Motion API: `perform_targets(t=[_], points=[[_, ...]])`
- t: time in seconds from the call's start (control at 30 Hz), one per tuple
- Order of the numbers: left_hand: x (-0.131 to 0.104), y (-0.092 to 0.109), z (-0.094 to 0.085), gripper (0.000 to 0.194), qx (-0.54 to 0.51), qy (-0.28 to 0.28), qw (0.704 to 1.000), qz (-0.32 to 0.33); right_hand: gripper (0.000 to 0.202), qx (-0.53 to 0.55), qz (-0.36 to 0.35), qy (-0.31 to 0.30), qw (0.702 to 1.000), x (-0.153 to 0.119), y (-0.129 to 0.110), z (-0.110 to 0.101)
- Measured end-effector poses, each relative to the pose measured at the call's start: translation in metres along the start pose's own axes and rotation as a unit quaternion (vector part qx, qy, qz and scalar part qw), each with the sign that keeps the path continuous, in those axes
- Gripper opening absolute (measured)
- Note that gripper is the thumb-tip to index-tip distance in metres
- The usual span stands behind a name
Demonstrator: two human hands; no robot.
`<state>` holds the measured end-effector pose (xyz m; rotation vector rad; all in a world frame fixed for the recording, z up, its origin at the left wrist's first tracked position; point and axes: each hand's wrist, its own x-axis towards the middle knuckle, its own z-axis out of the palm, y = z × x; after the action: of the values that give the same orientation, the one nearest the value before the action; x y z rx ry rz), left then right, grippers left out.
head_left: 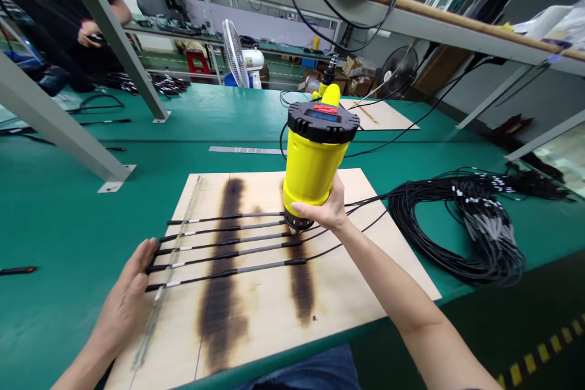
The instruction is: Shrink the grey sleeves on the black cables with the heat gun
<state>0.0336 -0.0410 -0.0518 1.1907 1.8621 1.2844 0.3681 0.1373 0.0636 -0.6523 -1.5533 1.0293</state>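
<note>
Your green workbench (196, 116) carries a plywood board (356, 292), with a coil of black cables (489, 233) just off the board's right edge. You hold a yellow heat gun (313, 170) nose down over the board, your right hand (326, 208) wrapped round its lower barrel. Your left hand (128, 295) is flat, gripping nothing, fingers against or just beside the left ends of five thin cables (227, 243); I can't tell if it touches every one. These lie side by side on the board, long axes running left to right, crossing two dark scorch bands. From your right grip they lie below and mostly leftward. The nozzle (295, 228) points down at the right-hand scorch band (301, 295), by the right ends of the grey sleeves (260, 250); your right hand is nearer those ends, your left nearer the black tips (155, 268).
</note>
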Motion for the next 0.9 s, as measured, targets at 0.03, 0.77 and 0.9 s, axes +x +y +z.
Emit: perform_targets(t=[0.03, 0.77, 0.9], points=[[0.0, 0.0, 0.0, 0.089, 0.002, 0.001, 1.0, -0.002, 0.074, 0.008, -0.003, 0.004, 1.0, -0.001, 0.0, 0.0], [-0.001, 0.002, -0.001, 0.083, -0.003, 0.002, 1.0, 0.005, 0.069, 0.018, -0.032, 0.036, 0.999, 0.003, -0.001, -0.004], [0.0, 0.0, -0.001, 0.084, -0.003, 0.003, 1.0, 0.004, 0.071, -0.026, -0.075, 0.101, 0.992, 0.023, 0.019, -0.002]])
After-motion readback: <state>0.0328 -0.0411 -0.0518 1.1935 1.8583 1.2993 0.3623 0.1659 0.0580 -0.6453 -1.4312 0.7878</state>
